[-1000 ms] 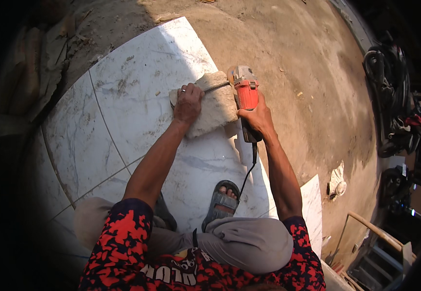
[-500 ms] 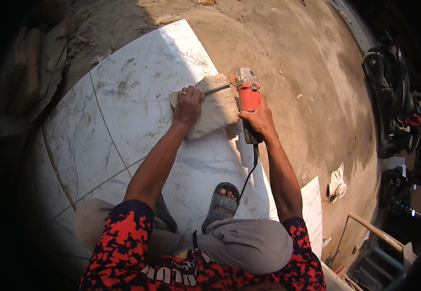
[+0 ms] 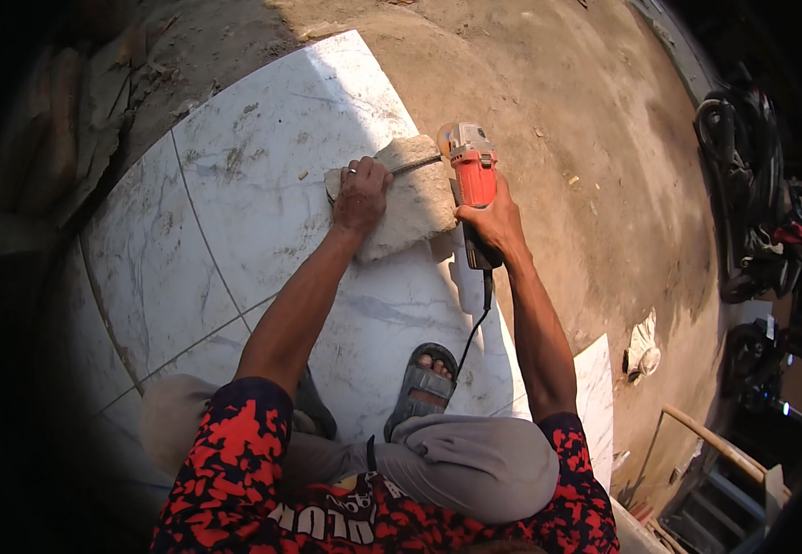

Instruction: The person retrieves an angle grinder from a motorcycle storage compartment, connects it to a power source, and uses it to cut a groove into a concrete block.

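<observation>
A rough, pale stone block (image 3: 412,205) lies on the white marbled tiles. Across its far part runs a short dark ribbed metal rod (image 3: 416,164), which looks like rebar. My left hand (image 3: 361,196) is closed over the rod's left end and rests on the stone. In my right hand (image 3: 495,224) is a red and black angle grinder (image 3: 476,178), held upright by its body just right of the block. The grinder's disc (image 3: 444,140) is at the rod's right end; whether they touch, I cannot tell.
The grinder's black cord (image 3: 475,331) trails back toward my sandalled foot (image 3: 425,383). Bare brown ground (image 3: 604,185) borders the tiles on the right. Dark piled items (image 3: 742,194) stand at the far right, with a wooden pole (image 3: 710,443) nearer. Boards (image 3: 59,138) lean at the left.
The far part of the scene sits slightly higher in the picture. Both hands keep their grips, and the grinder stays at the rod's right end.
</observation>
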Motion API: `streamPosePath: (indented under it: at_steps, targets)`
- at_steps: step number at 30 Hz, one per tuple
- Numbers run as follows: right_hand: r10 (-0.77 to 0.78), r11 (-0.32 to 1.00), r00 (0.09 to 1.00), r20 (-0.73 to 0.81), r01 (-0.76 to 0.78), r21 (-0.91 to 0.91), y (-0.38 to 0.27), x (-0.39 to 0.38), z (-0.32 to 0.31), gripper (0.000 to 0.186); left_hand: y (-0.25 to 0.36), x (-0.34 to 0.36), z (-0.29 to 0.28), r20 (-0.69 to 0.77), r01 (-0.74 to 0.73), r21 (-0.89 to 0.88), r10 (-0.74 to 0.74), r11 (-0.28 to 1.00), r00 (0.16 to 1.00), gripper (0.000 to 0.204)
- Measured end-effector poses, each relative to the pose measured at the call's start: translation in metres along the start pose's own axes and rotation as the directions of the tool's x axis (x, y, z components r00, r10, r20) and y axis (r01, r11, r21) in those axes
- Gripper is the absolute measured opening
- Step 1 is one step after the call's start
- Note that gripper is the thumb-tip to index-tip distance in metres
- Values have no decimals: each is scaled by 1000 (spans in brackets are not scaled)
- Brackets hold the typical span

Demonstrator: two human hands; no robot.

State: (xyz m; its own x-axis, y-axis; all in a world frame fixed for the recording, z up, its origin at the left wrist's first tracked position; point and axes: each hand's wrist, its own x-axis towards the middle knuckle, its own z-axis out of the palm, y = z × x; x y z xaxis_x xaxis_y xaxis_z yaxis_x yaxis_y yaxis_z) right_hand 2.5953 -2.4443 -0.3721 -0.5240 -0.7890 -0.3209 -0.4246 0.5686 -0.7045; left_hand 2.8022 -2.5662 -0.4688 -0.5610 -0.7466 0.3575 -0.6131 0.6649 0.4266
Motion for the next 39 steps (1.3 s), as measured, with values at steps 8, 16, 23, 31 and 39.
streamPosePath:
  at_steps: [8,16,23,31,39]
  targets:
    - [-7,1000,1000,17,7,17,-5,-4,-3,94,0,0,-3,-23,-6,-39,5,999,1000,10]
    - [-29,1000,1000,-1,29,8,-6,-2,-1,93,-5,-1,0,-30,-6,-46,5,999,1000,10]
    - [-25,1000,1000,7,25,-6,-4,-1,-1,92,-4,-1,1,-31,1,-55,-3,998,1000,10]
    - [-12,1000,1000,2,12,-8,-2,0,0,93,-1,0,0,-9,-5,-42,5,999,1000,11]
    - [4,1000,1000,1,-4,-22,-7,-3,-1,93,-3,-1,1,-37,-21,-21,20,1000,999,12]
